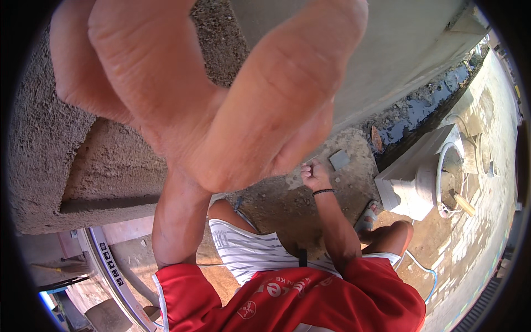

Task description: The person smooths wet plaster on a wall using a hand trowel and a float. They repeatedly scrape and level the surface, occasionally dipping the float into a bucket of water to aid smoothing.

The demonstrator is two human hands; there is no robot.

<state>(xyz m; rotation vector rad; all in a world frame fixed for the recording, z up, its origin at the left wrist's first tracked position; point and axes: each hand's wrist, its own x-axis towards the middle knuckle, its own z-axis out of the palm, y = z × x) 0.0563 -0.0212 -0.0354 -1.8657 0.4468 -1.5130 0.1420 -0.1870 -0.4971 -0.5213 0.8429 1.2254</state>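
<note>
My left hand (pixel 193 110) looms very large right in front of the camera, fingers raised and apart with nothing visible in them; some fingertips run past the frame's top. It hides part of a rough cement-plastered structure (pixel 41 155) with a recessed panel behind it. Lower down, my right hand (pixel 314 176) is closed, its fingers curled; what they hold, if anything, is too small to make out. A small grey square piece (pixel 339 160) lies on the ground just beyond it.
A smooth grey wall (pixel 404 44) rises beside a wet, rubble-lined trench (pixel 404 124). At right, pale stacked blocks (pixel 401 188) stand by buckets (pixel 451 166), one with a wooden-handled tool (pixel 464 205). A hose (pixel 426 271) crosses the ground. A long metal bar (pixel 105 265) lies at lower left.
</note>
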